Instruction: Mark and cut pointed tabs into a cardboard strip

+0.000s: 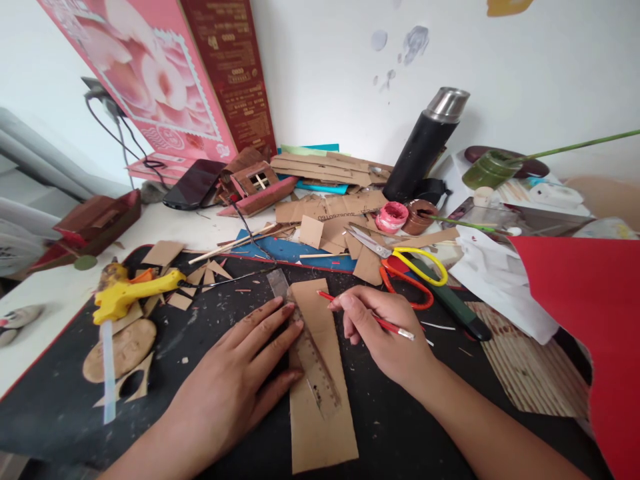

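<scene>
A strip of brown cardboard lies lengthwise before me on the black mat. Across it, at a slant, rests a clear plastic ruler, worn and smudged. My left hand lies flat with its fingers stretched out, fingertips pressing on the ruler's left side and thumb at the cardboard's edge. My right hand is closed around a red pencil with a white eraser end. The pencil's tip is over the upper part of the strip; whether it touches, I cannot tell.
A yellow glue gun lies at left among cardboard scraps. Scissors and a green-handled tool lie right of centre. Behind stand a model boat, paint jars and a black flask. Red sheet at right.
</scene>
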### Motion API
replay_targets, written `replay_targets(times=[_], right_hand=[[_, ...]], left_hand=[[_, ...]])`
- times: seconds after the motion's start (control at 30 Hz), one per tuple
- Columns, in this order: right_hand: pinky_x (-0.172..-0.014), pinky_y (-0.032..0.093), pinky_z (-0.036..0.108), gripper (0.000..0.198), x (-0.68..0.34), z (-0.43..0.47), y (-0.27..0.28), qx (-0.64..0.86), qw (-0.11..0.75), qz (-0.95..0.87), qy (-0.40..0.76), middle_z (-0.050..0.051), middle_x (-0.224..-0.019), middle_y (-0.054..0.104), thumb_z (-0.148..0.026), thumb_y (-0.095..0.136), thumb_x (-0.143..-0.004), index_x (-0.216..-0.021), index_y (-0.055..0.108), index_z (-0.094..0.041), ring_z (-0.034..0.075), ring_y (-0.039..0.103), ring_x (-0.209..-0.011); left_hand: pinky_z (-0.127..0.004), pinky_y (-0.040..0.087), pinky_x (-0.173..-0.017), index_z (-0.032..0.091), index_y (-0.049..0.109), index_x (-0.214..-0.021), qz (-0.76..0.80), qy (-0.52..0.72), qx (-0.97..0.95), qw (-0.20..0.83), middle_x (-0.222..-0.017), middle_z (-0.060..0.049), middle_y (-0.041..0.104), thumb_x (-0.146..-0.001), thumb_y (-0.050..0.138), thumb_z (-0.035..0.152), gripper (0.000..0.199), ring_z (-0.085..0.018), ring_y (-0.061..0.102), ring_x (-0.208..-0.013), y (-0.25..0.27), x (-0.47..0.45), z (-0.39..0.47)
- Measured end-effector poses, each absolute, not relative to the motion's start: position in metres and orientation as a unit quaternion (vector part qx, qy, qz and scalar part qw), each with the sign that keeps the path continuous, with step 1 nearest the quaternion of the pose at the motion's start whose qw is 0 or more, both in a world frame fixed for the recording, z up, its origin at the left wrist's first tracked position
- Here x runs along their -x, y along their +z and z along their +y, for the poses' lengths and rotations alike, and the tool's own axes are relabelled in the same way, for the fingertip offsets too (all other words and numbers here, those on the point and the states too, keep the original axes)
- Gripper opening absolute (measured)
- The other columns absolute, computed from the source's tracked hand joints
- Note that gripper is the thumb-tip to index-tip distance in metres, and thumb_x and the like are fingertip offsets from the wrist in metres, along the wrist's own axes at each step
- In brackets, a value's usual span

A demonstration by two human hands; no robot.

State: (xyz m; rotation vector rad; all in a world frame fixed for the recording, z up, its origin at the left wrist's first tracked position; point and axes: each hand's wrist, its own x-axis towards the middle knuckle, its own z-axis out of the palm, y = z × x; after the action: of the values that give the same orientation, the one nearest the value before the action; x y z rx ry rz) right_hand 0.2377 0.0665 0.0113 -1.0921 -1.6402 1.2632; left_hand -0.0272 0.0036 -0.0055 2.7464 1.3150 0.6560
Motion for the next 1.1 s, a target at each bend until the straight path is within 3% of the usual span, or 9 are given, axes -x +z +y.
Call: replay_targets(times=[1.1], right_hand=[[-0.058,0.05,0.025,0.043,-0.2378,0.0668,0.0111,0.42,0.388,-0.678,0.463,-0.001,-0.068,0.068,-0.049,0.057,-0.117,-0.091,0.075,-0.02,0.013,0.065,-0.057]], left_hand=[[-0.049,0.059,-0.12,0.014,0.065,-0.155,0.415,0.214,-0.884,0.008,-0.162,-0.015,0.065,-0.111,0.063,0.04,0.051,-0.034,0.058,-0.154,-0.0046,0.0265,0.0052]])
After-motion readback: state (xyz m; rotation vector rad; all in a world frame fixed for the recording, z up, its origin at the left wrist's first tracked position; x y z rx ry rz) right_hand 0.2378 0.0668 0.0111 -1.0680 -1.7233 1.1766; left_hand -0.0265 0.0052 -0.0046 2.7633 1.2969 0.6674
